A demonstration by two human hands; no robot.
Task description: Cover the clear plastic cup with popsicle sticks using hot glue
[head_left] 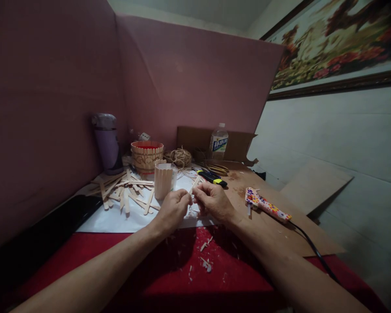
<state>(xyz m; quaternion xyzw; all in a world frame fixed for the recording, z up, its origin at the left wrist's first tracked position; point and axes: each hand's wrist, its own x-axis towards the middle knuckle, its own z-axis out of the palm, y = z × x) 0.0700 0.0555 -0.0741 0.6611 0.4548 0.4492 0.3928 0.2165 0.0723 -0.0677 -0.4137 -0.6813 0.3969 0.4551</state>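
Between my two hands is a pale wooden craft stick [194,184], tilted upward. My left hand [175,209] pinches its lower end with thumb and fingers. My right hand [212,201] is closed on it from the other side, fingertips close to the left ones. Just behind my left hand stands a clear plastic cup [174,176] with craft sticks [163,183] upright along its side. Beyond my right hand lies a black and yellow cutter [211,177]. To the left, many loose craft sticks [127,191] are heaped on white paper [94,221].
A stick-covered basket [146,157], a twine ball [180,157], a purple tumbler [107,145] and a plastic bottle [219,143] stand at the back. A flowered glue gun [265,205] with a black cord rests on cardboard [299,234] at right. Wood scraps [206,244] litter the red cloth [156,269].
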